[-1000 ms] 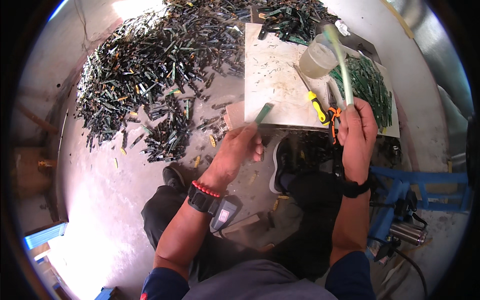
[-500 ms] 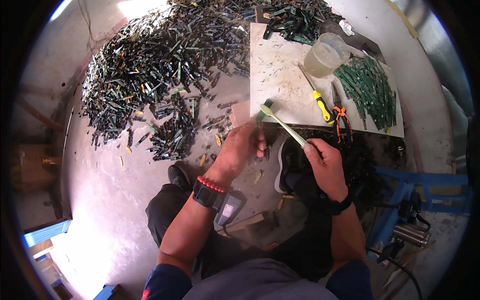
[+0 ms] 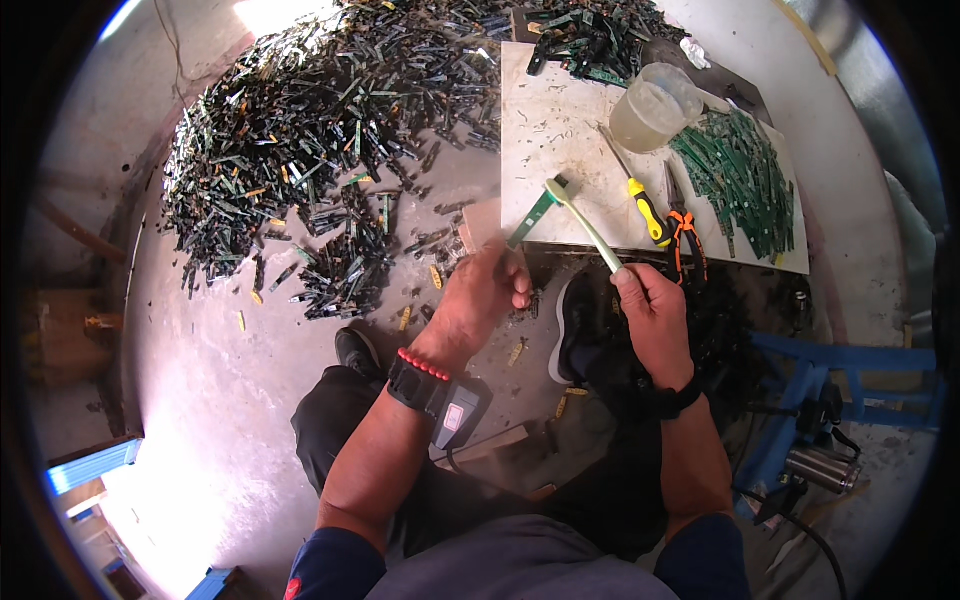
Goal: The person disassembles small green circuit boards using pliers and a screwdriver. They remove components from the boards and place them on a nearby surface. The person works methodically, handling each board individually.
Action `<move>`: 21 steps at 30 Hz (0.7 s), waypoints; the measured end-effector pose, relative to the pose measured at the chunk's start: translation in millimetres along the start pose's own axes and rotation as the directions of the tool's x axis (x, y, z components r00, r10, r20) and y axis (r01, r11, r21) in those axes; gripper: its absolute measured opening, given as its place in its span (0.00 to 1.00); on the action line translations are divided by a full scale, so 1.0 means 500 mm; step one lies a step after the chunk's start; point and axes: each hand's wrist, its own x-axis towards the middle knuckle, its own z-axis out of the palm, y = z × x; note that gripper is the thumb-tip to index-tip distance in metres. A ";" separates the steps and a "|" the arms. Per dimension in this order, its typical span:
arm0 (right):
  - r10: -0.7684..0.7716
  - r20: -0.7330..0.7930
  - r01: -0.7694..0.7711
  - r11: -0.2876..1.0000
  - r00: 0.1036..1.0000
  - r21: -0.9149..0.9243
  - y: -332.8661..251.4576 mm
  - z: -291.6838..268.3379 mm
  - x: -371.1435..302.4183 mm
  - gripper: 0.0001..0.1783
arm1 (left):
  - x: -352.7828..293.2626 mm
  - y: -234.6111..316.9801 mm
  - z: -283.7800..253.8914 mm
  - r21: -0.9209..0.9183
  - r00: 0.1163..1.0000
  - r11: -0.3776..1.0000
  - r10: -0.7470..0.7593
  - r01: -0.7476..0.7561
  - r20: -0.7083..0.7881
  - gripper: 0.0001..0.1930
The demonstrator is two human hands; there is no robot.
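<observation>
My left hand (image 3: 478, 292) pinches the lower end of a narrow green circuit board strip (image 3: 533, 217). The strip slants up over the near left corner of a white board (image 3: 550, 110). In my right hand (image 3: 655, 315) is the handle of a pale green toothbrush (image 3: 592, 232). Its head lies against the strip's upper end. On the white board, right of the brush, lie a screwdriver with a yellow and black handle (image 3: 648, 212) and orange-handled pliers (image 3: 684, 235).
A cloudy plastic cup (image 3: 640, 120) stands on the board beside a heap of green strips (image 3: 740, 185). Darker strips (image 3: 590, 45) lie at its far edge. A large pile of dark strips (image 3: 290, 140) covers the floor at left. A blue metal frame (image 3: 800, 390) stands at right.
The green strip now reaches further up over the white board, showing more of its length. The toothbrush head has moved up and to the right, and its handle stands steeper.
</observation>
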 end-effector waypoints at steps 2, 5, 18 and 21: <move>0.036 0.061 -0.040 0.996 0.998 0.074 0.011 0.001 0.002 0.14 | -0.001 0.000 0.003 0.004 1.000 1.000 0.021 -0.021 -0.010 0.19; 0.087 0.091 -0.099 0.986 0.992 0.134 0.004 0.002 -0.002 0.13 | -0.001 -0.002 0.005 0.002 0.999 0.999 0.038 -0.038 -0.011 0.19; 0.082 0.223 -0.124 0.975 0.971 0.183 -0.010 0.015 -0.015 0.13 | 0.008 -0.012 -0.007 0.104 0.995 0.989 0.101 -0.101 0.005 0.21; 0.056 0.169 -0.081 0.986 0.984 0.144 0.001 0.016 -0.012 0.13 | 0.003 -0.010 0.009 0.183 0.989 0.976 0.128 -0.114 -0.067 0.24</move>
